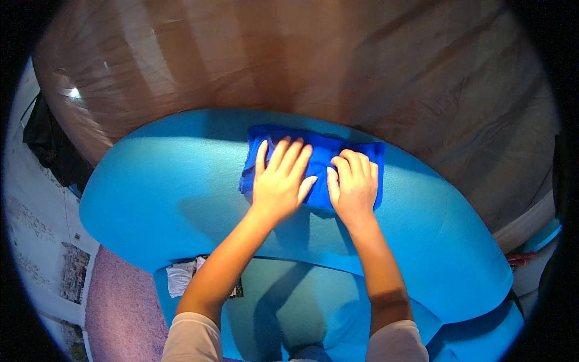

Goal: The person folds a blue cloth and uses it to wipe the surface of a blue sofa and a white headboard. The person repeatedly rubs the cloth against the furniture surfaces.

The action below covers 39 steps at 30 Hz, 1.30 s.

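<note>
A folded dark blue cloth (322,156) lies on the broad, rounded top of a light blue padded piece of furniture (158,190), which looks like a sofa or chair back. My left hand (280,181) rests flat on the left part of the cloth, fingers spread. On the cloth's right part sits my right hand (356,178), its fingers bent and their tips partly hidden; whether it pinches the fabric cannot be told.
Behind the padded top hangs a large brown fabric sheet (294,54). Below, a white folded cloth (180,278) lies on the light blue seat, partly behind my left forearm. Pinkish floor (122,307) shows at lower left, and a dark cloth (54,140) hangs at far left.
</note>
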Motion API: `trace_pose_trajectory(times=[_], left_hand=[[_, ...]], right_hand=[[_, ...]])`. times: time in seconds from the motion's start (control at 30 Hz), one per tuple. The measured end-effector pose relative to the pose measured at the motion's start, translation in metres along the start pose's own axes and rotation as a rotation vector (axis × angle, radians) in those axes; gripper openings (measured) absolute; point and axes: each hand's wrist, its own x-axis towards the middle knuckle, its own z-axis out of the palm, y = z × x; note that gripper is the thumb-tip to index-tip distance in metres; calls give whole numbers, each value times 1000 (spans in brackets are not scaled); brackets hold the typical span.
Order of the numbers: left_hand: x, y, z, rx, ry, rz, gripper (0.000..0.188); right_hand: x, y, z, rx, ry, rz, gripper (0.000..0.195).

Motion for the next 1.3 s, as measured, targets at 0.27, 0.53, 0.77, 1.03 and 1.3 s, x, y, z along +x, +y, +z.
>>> trace_pose_trajectory(times=[0.27,0.53,0.77,1.03,1.3], left_hand=[[27,34,31,-123,17,43,38],[23,5,9,-79,104,-12,13],[16,-18,3,10,93,-39,25],[36,47,30,-163,69,16,35],[54,146,75,-242,11,178,40]], right_hand=[[-7,16,-8,-118,-55,89,17],[8,-3,15,52,-11,106,15],[26,-23,42,-71,70,-20,8],[-15,45,-15,-344,-124,-74,9],[-57,111,-88,-530,-300,109,9]])
